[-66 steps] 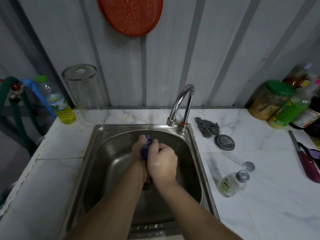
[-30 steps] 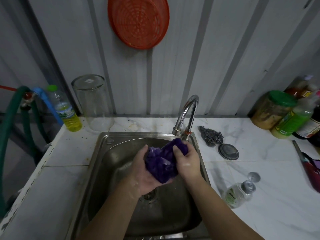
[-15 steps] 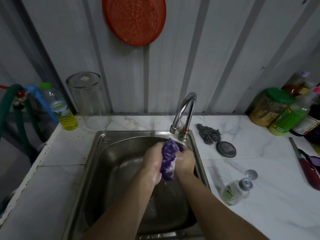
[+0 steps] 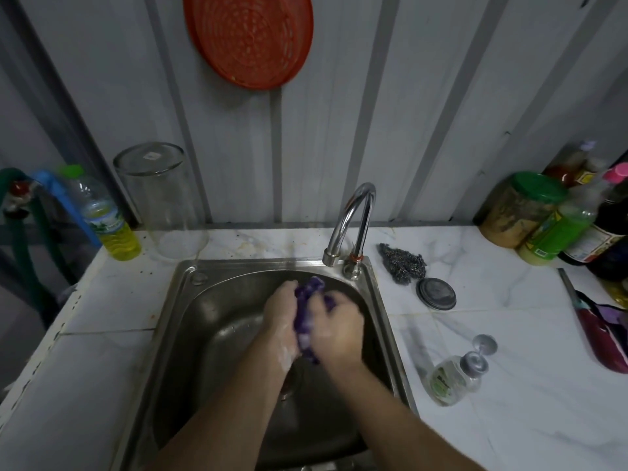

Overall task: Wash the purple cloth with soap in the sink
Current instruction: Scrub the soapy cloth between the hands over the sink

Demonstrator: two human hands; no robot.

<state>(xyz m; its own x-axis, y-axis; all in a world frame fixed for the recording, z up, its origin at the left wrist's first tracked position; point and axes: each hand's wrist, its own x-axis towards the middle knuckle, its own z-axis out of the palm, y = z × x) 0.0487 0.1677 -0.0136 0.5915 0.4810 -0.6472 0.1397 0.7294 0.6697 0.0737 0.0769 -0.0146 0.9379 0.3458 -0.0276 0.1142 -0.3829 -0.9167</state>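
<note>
Both hands, left hand [image 4: 280, 312] and right hand [image 4: 334, 329], clench the sudsy purple cloth [image 4: 307, 314] over the sink [image 4: 190, 321]. Slick fingers could drop it onto the drain, or splash the counter [image 4: 509, 334].

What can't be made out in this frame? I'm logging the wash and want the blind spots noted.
Head view only:
- purple cloth: mostly hidden, bunched between the left hand and right hand.
- Sink drain: covered by the forearms.
- Water flow from the faucet: too faint to tell.
- Small bottle label: too small and blurred.
- Dark red object: cut off by the right edge.
</note>
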